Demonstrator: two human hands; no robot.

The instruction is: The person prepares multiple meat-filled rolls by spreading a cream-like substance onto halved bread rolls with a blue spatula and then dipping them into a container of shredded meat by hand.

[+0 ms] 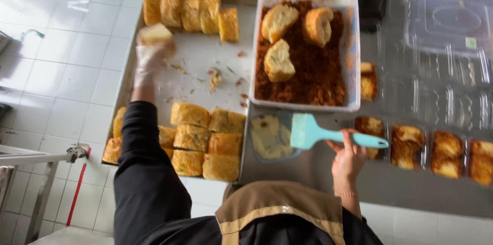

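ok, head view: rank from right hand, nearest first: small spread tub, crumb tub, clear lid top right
1. spread tub, just left of the right hand, by the brush head.
2. crumb tub, above it.
3. clear lid, far top-right corner.

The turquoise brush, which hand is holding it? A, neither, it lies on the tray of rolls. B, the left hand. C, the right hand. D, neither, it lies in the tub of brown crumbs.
C: the bare right hand holds the turquoise brush by its handle, its head over a small tub of pale spread, while the gloved left hand holds a cake roll above the tray.
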